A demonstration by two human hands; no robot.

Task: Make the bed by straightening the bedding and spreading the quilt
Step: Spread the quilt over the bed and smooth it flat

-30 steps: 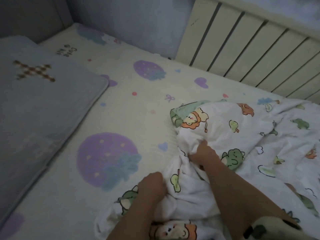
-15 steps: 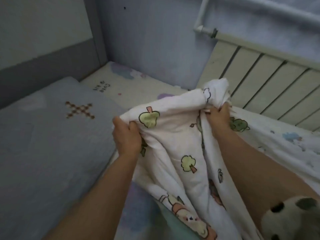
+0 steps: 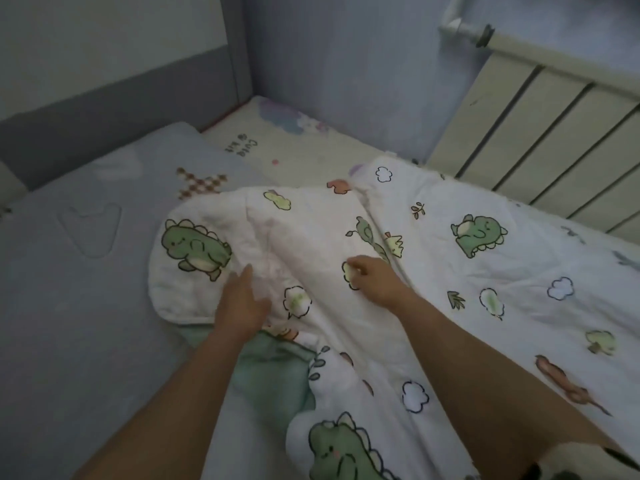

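I see the quilt (image 3: pixel 485 271), white with green dinosaurs and little trees, lying across the right side of the bed. Its upper corner is bunched and folded over, and it overlaps the edge of the grey pillow (image 3: pixel 86 271) on the left. Below that fold a strip of the quilt's green underside shows.

My left hand (image 3: pixel 242 306) lies on the folded corner with its fingers stretched out nearly straight, flat on the cloth and gripping nothing. My right hand (image 3: pixel 372 277) rests on a ridge of the quilt near the middle. Its fingers are curled down onto the fabric, and I cannot tell whether they pinch any of it.

Beyond the quilt, the cream printed sheet (image 3: pixel 287 150) runs into the corner of the wall. A radiator (image 3: pixel 554 133) stands along the far right side.
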